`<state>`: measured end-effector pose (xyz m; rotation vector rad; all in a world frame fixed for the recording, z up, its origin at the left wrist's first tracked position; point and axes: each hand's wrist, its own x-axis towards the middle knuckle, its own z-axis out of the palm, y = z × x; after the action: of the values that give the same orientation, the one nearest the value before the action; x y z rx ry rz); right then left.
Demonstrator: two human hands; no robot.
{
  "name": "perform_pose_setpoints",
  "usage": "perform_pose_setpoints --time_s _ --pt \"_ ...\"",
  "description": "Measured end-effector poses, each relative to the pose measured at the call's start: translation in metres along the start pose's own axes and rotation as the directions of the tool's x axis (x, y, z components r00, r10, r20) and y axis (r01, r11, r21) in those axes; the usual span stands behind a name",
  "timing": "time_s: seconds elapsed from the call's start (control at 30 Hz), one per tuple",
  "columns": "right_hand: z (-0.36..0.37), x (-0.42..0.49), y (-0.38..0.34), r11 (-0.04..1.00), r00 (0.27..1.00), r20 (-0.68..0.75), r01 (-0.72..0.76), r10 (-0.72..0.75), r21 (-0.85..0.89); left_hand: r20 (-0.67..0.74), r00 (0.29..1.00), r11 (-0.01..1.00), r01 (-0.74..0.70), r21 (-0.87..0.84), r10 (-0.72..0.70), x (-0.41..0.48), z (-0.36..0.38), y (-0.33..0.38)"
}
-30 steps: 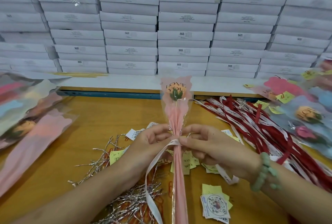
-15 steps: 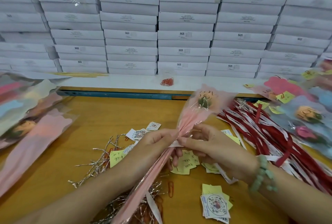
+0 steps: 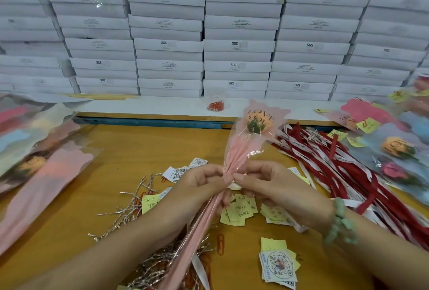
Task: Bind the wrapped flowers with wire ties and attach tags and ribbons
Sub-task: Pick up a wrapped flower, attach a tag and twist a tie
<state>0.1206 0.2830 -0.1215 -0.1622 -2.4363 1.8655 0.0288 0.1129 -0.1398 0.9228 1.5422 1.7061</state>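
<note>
Left hand (image 3: 202, 180) and right hand (image 3: 267, 182) both pinch wrapped flower (image 3: 241, 150) at neck | I judge ribbon (image 3: 200, 266) between hands half-tied | tag left to do

Glossy clear plastic wraps the pink wrapped flower (image 3: 251, 136). Shiny metallic wire ties (image 3: 130, 208) and matt paper tags (image 3: 239, 212) lie on a smooth wooden worktop (image 3: 130, 150). Satin-like ribbons (image 3: 329, 166) gleam.

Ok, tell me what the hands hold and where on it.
Left hand and right hand both pinch the wrapped flower at its gathered neck, below the bloom.
</note>
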Motion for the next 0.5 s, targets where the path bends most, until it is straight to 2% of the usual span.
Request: perform_pose_setpoints --time_s 0.13,0.27,0.37,0.5 --pt "-0.006 -0.001 -0.006 0.993 0.996 -0.016 0.084 -0.085 -0.086 -0.060 0.998 0.979 0.018 -0.202 -0.031 0.002 -0.004 0.003" --pt "-0.013 0.003 -0.003 0.946 0.988 -0.144 0.004 -0.053 -0.324 -0.177 0.984 0.981 -0.037 -0.191 0.003 0.002 -0.011 0.005" --pt "-0.017 0.007 0.005 0.742 0.958 -0.263 -0.093 -0.114 -0.664 -0.192 0.980 0.977 -0.096 -0.188 0.059 0.002 -0.013 0.008" --pt "-0.021 0.010 0.006 0.421 0.899 -0.359 -0.232 -0.251 -0.877 -0.135 0.981 0.960 -0.166 -0.224 0.138 0.004 -0.013 0.013"
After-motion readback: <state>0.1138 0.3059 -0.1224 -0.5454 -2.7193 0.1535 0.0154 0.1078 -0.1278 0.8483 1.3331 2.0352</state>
